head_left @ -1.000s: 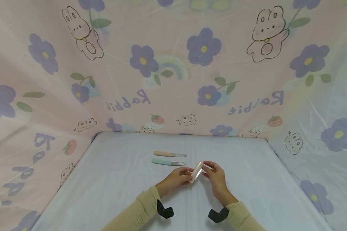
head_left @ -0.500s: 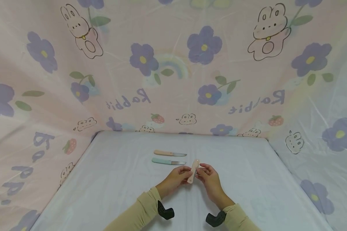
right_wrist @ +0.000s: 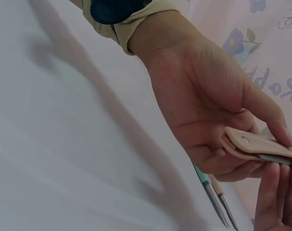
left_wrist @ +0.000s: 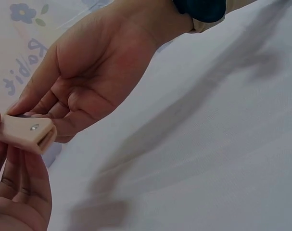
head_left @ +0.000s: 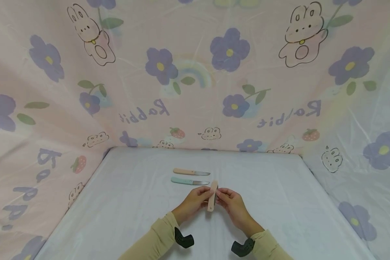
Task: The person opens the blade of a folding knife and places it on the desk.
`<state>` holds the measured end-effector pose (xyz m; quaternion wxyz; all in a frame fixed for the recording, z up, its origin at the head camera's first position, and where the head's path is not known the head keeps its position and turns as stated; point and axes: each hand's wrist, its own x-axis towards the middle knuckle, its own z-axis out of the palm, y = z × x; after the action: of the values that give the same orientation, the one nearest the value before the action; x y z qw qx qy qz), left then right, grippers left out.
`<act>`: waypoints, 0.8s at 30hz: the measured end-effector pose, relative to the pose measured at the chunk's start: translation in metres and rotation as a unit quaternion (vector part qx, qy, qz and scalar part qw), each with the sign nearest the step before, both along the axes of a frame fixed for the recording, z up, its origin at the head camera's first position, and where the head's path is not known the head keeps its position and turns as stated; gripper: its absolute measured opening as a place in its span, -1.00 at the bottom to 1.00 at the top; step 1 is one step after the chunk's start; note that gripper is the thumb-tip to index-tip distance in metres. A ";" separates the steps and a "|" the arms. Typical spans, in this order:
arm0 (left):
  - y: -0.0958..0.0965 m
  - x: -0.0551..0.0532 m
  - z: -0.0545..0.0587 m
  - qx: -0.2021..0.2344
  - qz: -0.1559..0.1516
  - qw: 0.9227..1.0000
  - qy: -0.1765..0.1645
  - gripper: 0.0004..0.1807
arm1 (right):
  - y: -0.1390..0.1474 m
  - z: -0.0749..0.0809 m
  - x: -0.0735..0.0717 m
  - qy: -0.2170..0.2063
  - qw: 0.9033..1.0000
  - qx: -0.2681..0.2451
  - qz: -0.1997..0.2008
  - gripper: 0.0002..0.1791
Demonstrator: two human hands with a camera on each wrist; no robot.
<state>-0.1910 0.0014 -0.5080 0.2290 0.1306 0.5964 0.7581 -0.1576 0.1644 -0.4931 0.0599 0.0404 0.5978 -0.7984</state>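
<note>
Both hands hold a small folding knife with a pale pink handle [head_left: 211, 201] above the table, in front of the two other knives. My left hand [head_left: 191, 202] pinches it from the left between thumb and fingers; my right hand [head_left: 235, 206] pinches its right side. In the right wrist view, a thin grey strip of blade shows along the slot of the folding knife [right_wrist: 256, 143], beside the fingertips. A rivet marks the end of the handle [left_wrist: 25, 129] in the left wrist view. The fingers hide part of the blade.
Two opened knives lie side by side beyond the hands, blades to the right: one with a peach handle [head_left: 183, 171], one with a mint green handle [head_left: 181, 181]. A white cloth covers the table [head_left: 117, 216]. Patterned curtains [head_left: 195, 97] stand around its back and sides.
The folding knife has turned from a slant to nearly upright and shifted slightly left and nearer. The right hand has moved left with it, closer to the left hand.
</note>
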 end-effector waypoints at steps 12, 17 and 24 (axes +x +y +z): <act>-0.009 0.009 0.009 0.006 0.005 1.000 -0.007 -0.64 | -0.001 0.001 0.002 0.013 0.999 0.023 0.040 -0.62; -0.013 0.010 0.009 -0.008 -0.001 1.000 0.002 -0.66 | 0.002 0.005 0.001 0.023 0.995 0.059 0.081 -0.68; -0.016 0.010 0.003 -0.029 -0.013 0.999 0.009 -0.64 | 0.007 -0.002 -0.002 0.024 0.989 0.088 0.115 -0.65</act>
<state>-0.1813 -0.0148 -0.5055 0.2367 0.1386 0.6183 0.7365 -0.1591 0.1717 -0.4954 0.1332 -0.0424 0.6678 -0.7311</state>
